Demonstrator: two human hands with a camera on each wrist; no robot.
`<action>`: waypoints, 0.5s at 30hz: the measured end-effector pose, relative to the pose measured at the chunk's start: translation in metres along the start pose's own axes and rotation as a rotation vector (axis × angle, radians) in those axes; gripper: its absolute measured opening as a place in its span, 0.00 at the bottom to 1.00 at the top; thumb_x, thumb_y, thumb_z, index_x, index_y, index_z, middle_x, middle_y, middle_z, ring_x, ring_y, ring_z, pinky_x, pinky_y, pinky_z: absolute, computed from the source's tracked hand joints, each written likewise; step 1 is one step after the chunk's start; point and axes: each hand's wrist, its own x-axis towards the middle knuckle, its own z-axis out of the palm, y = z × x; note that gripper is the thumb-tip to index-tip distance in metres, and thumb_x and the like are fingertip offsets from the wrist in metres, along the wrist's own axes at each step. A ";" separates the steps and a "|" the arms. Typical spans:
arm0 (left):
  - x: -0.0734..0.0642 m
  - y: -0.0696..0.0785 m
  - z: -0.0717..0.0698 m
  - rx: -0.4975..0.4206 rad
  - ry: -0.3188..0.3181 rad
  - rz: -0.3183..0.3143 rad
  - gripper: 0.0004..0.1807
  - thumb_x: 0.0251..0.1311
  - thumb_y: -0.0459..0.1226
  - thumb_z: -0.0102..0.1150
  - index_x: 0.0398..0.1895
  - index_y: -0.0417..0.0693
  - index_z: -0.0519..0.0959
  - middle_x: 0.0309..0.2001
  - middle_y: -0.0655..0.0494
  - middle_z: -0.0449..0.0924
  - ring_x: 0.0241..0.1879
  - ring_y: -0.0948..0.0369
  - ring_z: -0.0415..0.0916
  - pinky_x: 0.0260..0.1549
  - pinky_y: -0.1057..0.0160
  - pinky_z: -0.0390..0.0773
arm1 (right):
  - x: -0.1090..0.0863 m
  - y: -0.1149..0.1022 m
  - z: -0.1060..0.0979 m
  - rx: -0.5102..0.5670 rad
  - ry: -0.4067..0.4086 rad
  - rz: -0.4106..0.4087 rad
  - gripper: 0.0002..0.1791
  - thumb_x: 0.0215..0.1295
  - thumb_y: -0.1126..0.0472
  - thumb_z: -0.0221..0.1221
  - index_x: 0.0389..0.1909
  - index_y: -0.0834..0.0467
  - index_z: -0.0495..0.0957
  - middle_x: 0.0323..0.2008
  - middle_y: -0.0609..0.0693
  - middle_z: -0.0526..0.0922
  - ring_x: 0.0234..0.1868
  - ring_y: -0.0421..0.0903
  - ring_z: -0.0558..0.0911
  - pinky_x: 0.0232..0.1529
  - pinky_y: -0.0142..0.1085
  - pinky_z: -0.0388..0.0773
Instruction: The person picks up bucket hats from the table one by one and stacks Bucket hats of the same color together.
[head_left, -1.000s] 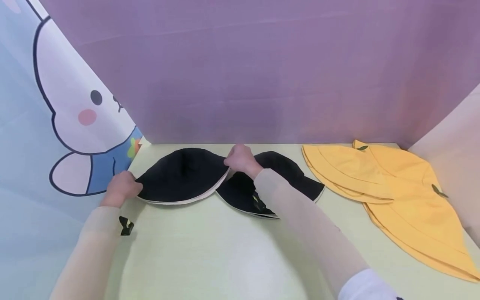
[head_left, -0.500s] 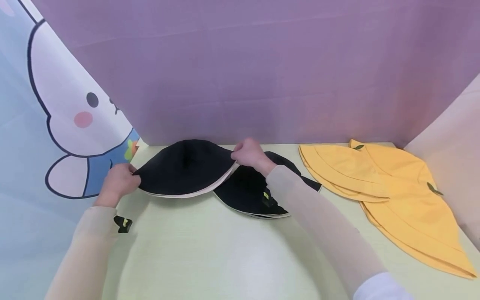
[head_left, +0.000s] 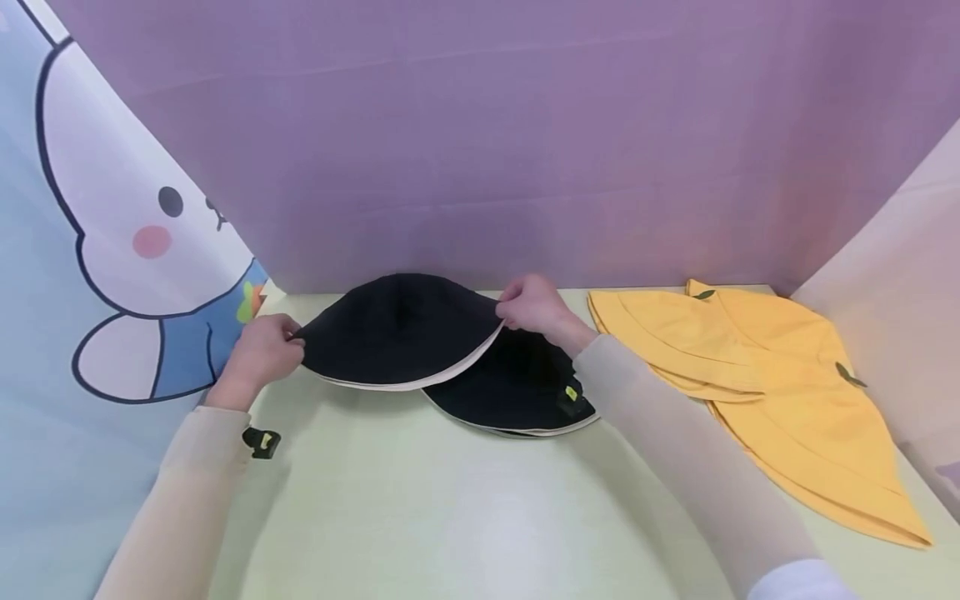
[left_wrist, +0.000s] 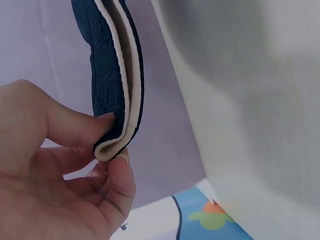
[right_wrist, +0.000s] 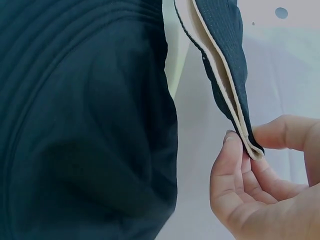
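A black bucket hat (head_left: 401,329) with a pale lining edge is folded flat and held by both hands in the head view. My left hand (head_left: 266,352) pinches the left corner of its brim. At the right corner, my right hand (head_left: 536,308) pinches the brim between thumb and fingers. Both wrist views show the folded brim (left_wrist: 107,85) with its cream inner edge gripped at the tip. A second black hat (head_left: 510,387) lies on the table, partly hidden behind the held hat and under the right forearm.
Two yellow hats (head_left: 810,400) with small leaf decorations lie overlapping on the right of the pale table (head_left: 420,517). A purple curtain (head_left: 487,150) hangs behind the table. On the left is a blue cloth (head_left: 45,467) with a rabbit print.
Both hands have lifted the held black hat slightly and carried it to the right. It now overlaps more of the second black hat, which stays in place.
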 end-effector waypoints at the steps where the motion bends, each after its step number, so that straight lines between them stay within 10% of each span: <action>1: 0.000 0.002 0.001 -0.001 0.002 0.003 0.16 0.62 0.32 0.50 0.46 0.28 0.77 0.41 0.35 0.80 0.33 0.45 0.73 0.31 0.53 0.73 | -0.001 0.002 -0.003 0.003 -0.003 0.003 0.13 0.65 0.66 0.60 0.48 0.68 0.80 0.45 0.61 0.82 0.39 0.53 0.87 0.46 0.45 0.84; 15: 0.002 0.038 0.017 -0.033 -0.005 0.090 0.13 0.63 0.30 0.52 0.45 0.28 0.78 0.39 0.37 0.80 0.36 0.44 0.74 0.38 0.47 0.75 | -0.025 0.024 -0.041 -0.004 0.026 0.022 0.15 0.67 0.67 0.59 0.52 0.70 0.77 0.45 0.63 0.82 0.43 0.61 0.85 0.48 0.46 0.83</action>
